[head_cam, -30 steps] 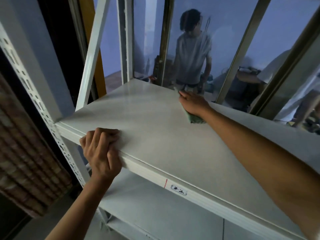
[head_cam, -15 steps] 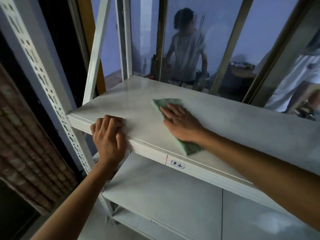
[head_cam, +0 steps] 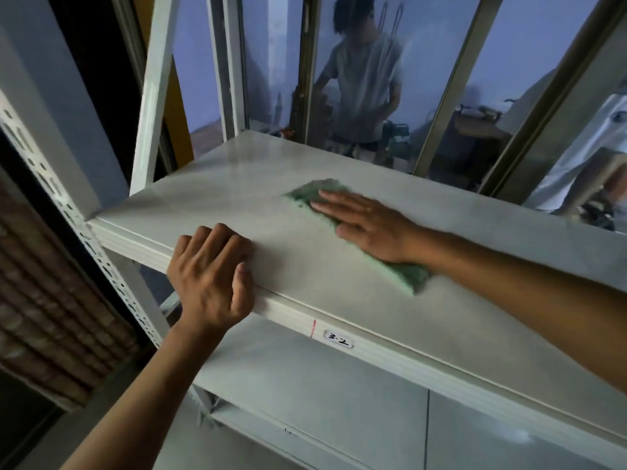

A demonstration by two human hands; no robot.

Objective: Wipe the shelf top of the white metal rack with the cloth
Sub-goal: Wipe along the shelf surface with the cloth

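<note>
On the shelf top (head_cam: 339, 276), the green cloth (head_cam: 410, 274) is pressed flat under the spread right hand (head_cam: 369, 225), mid-wipe; the front edge is gripped by the left hand (head_cam: 213, 276); much surface seemingly remains.

A green cloth (head_cam: 405, 274) is pressed flat onto the white metal shelf top (head_cam: 237, 184) by the right hand (head_cam: 368, 225); the front edge is gripped by the left hand (head_cam: 212, 276).

Green cloth (head_cam: 409, 274) on white shelf top (head_cam: 237, 198)
</note>
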